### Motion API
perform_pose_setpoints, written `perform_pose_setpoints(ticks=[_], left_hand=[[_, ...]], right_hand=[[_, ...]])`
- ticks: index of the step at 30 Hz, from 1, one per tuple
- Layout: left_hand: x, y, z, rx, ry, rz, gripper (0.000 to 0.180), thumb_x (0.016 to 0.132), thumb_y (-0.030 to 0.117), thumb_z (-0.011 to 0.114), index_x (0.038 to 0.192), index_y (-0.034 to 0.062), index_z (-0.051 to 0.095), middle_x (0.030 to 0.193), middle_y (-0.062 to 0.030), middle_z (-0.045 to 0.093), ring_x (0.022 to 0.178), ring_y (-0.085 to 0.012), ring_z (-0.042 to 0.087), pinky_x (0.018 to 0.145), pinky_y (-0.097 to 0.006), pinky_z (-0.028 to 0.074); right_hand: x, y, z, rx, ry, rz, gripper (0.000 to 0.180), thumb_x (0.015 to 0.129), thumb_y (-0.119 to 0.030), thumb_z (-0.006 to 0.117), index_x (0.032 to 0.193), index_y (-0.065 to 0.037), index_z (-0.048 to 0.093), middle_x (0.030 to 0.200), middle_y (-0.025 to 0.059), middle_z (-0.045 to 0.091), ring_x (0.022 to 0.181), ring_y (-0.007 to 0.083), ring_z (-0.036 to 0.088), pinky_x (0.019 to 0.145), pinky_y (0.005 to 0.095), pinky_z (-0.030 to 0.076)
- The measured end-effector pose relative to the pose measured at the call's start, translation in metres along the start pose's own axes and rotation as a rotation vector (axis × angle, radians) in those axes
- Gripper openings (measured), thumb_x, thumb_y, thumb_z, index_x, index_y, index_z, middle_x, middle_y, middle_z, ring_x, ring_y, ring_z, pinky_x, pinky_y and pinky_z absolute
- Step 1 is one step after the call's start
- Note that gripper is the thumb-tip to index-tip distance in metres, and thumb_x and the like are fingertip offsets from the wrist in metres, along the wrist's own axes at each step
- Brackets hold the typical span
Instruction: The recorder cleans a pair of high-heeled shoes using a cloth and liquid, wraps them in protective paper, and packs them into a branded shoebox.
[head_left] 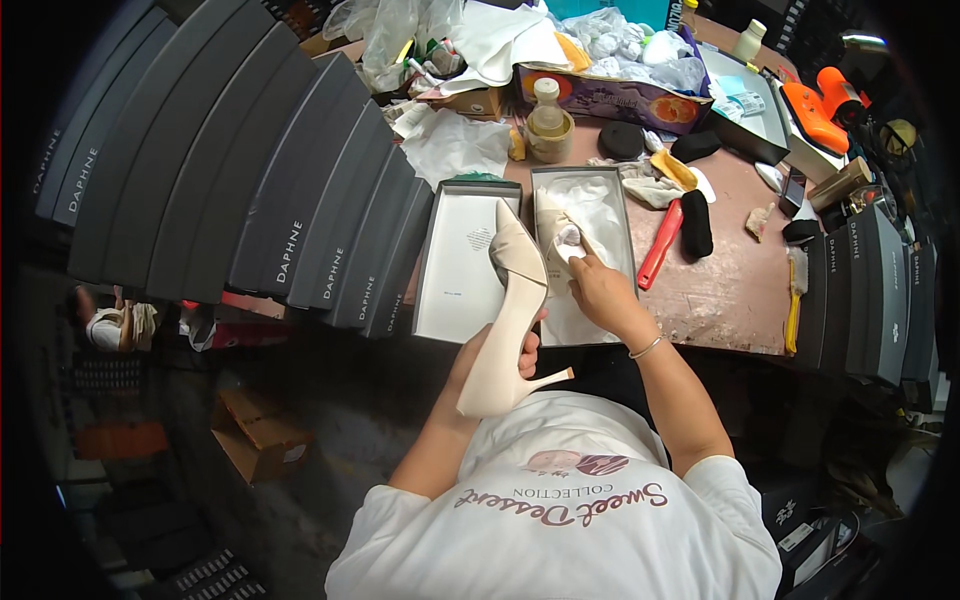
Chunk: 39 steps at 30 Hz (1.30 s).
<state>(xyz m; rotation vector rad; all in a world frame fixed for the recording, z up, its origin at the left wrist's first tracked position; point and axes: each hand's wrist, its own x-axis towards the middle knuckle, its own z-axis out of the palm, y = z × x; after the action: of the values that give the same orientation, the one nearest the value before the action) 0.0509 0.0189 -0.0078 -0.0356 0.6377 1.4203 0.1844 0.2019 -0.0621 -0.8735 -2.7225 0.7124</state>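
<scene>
In the head view, the left hand (530, 360) has its fingers wrapped round the raised shoe (512, 322) near the table's (722, 290) near edge; it looks light, smooth and fairly stiff, best held there, off the slim heel (548, 381). The right hand's (603, 292) bent fingers reach the other shoe (549, 222) in the box (629, 235); whether they pinch, I cannot tell.

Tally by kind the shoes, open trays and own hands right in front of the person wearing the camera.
Shoes: 2 (held shoe, boxed shoe)
Open trays: 2 (left tray, right tray)
Hands: 2 (left hand, right hand)
Total: 6
</scene>
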Motion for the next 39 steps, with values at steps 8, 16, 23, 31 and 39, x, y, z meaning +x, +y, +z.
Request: perform_pose_setpoints(ticks=[8,16,23,31,39], left_hand=[[-0.002,0.0,0.011,-0.209,-0.08,-0.167,0.055,0.1,0.032,0.039,0.133,-0.0116,0.036,0.074,-0.0052,0.046,0.057,-0.0109,0.042,0.048,-0.023,0.036],[-0.003,-0.002,0.006,-0.223,-0.228,-0.186,0.059,0.098,0.035,0.047,0.135,-0.0102,0.034,0.078,-0.0034,0.049,0.063,-0.0083,0.046,0.054,-0.02,0.038],[0.001,-0.008,0.003,-0.284,-0.257,-0.142,0.06,0.097,0.034,0.049,0.134,-0.0104,0.034,0.082,-0.0062,0.053,0.066,-0.0116,0.05,0.058,-0.021,0.041],[0.005,-0.015,-0.005,-0.14,-0.191,0.03,0.058,0.089,0.028,0.064,0.134,0.0016,0.038,0.094,-0.0115,0.06,0.08,-0.0214,0.059,0.075,-0.035,0.05],[0.041,-0.009,-0.003,0.041,-0.061,-0.013,0.056,0.088,0.036,0.062,0.13,0.0026,0.042,0.088,-0.011,0.059,0.074,-0.0202,0.061,0.07,-0.033,0.052]], right_hand=[[-0.004,-0.003,-0.001,-0.004,0.03,-0.006,0.018,0.084,-0.01,0.055,0.099,0.0,0.055,0.091,0.0173,0.061,0.079,0.0367,0.063,0.067,0.0455,0.052],[-0.005,-0.002,0.002,0.013,0.031,-0.01,0.018,0.084,-0.009,0.054,0.099,0.001,0.054,0.09,0.0174,0.061,0.08,0.0368,0.063,0.067,0.0459,0.052],[-0.006,0.0,0.002,0.011,0.05,-0.021,0.019,0.083,-0.01,0.055,0.099,0.001,0.054,0.09,0.0188,0.061,0.079,0.0373,0.063,0.067,0.0461,0.051],[0.0,-0.002,-0.023,0.089,0.113,-0.005,0.026,0.084,-0.016,0.063,0.105,-0.002,0.057,0.097,0.0158,0.06,0.083,0.0348,0.063,0.07,0.043,0.051],[0.063,0.132,-0.076,-0.1,0.469,0.259,0.022,0.079,-0.011,0.064,0.1,-0.005,0.059,0.098,0.0134,0.06,0.094,0.0346,0.057,0.078,0.0438,0.047]])
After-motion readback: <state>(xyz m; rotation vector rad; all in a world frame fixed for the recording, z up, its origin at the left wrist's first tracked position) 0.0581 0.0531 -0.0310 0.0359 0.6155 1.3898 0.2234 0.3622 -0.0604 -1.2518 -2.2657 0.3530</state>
